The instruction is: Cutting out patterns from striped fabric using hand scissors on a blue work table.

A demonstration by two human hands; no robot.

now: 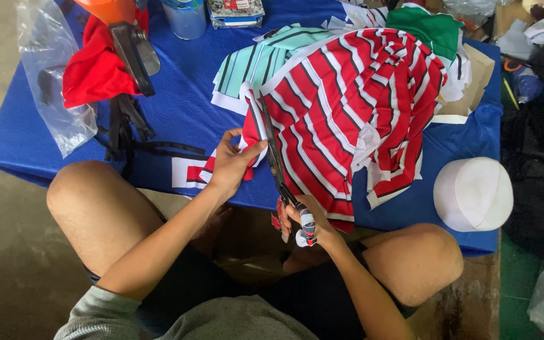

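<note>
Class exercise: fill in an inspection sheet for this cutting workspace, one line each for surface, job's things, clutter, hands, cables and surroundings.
Surface: blue table cover, mostly covered at the right.
Job's things: red striped fabric; scissors along its edge.
Clutter: teal striped fabric, green cloth, red cloth, plastic bag, white cap.
Hands: left hand pinches the fabric edge; right hand grips the scissor handles.
Cables: nothing seen; black straps only.
Surroundings: concrete floor; clothing pile at right.
</note>
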